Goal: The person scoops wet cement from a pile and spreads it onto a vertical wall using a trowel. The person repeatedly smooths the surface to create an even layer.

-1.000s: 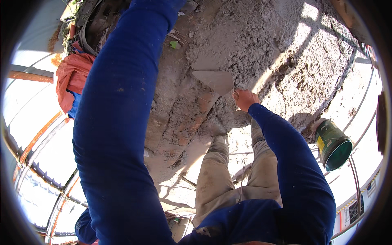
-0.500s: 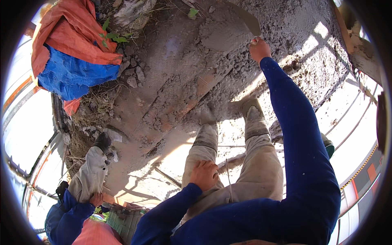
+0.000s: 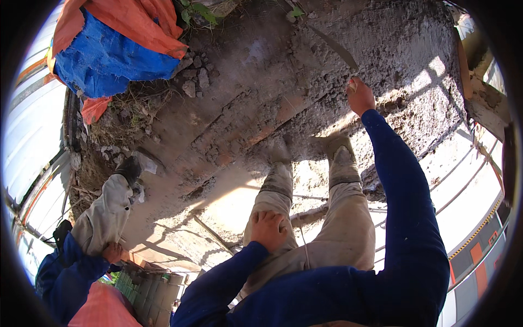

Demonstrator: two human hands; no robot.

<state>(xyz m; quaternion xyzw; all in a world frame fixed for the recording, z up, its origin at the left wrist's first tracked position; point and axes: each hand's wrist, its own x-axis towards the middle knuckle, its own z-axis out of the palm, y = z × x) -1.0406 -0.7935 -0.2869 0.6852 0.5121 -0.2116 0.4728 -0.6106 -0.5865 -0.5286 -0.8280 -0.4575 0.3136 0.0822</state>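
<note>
My right hand (image 3: pixel 360 97) is closed round the handle of a trowel (image 3: pixel 333 46) with a long, narrow metal blade. That blade points away and to the left over rough grey wet concrete (image 3: pixel 381 52), seen nearly edge-on; whether it touches the surface I cannot tell. My left hand (image 3: pixel 268 231) rests over my left knee, fingers bent across the dusty trouser leg (image 3: pixel 280 191) and holding nothing. Both my feet stand in the mud at the near edge of the concrete, the left foot partly sunk or smeared over with it.
An orange and blue tarp (image 3: pixel 109 54) covers something at the far left, with stones (image 3: pixel 199 76) beside it. A co-worker's bent leg (image 3: pixel 106 210) and hand (image 3: pixel 113 253) show at the lower left. Timber (image 3: pixel 485 101) borders the right side. A thin rod (image 3: pixel 213 231) lies near my left leg.
My right hand has come nearer with the trowel, and its blade has tilted from flatter to nearly edge-on. The left hand stays on the knee. The view has turned slightly.
</note>
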